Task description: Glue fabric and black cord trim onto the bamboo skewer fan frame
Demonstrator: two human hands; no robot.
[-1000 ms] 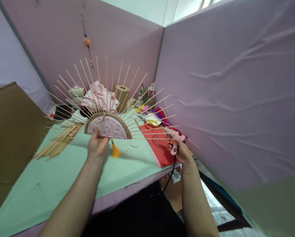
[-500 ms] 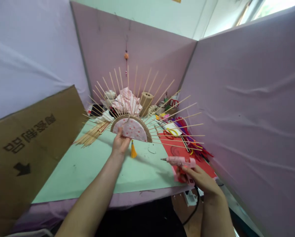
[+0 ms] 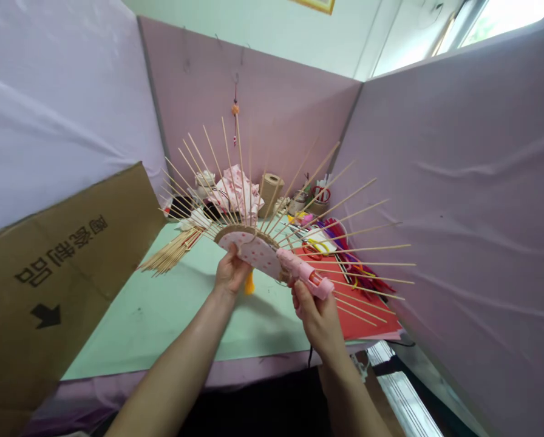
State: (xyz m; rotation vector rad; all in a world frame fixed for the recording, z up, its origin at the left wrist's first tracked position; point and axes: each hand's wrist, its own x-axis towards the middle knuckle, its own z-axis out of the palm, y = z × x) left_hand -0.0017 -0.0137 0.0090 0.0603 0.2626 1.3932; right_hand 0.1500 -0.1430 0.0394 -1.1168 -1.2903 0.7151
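Right fingers [image 3: 305,295] curled, gripping glue gun [image 3: 294,264] (left [image 3: 229,262], fan [image 3: 257,250])

On my green-topped table [image 3: 130,328] I have a stick bundle [image 3: 169,255] at ten o'clock, a brown spool [image 3: 271,189] at one, red sheets [image 3: 358,328] at three.

Over the flat pale-green tabletop [image 3: 139,315], the left hand [image 3: 231,273] held a half-round, pink-dotted fabric fan [image 3: 254,250] with radiating thin wooden sticks. Before its right end, the right hand [image 3: 317,312] held a pink plastic glue gun [image 3: 299,267]. A straw-coloured stick bundle [image 3: 169,252] lay left on the tabletop, flat red paper [image 3: 367,331] right; behind stood a brown cylindrical spool [image 3: 269,194].
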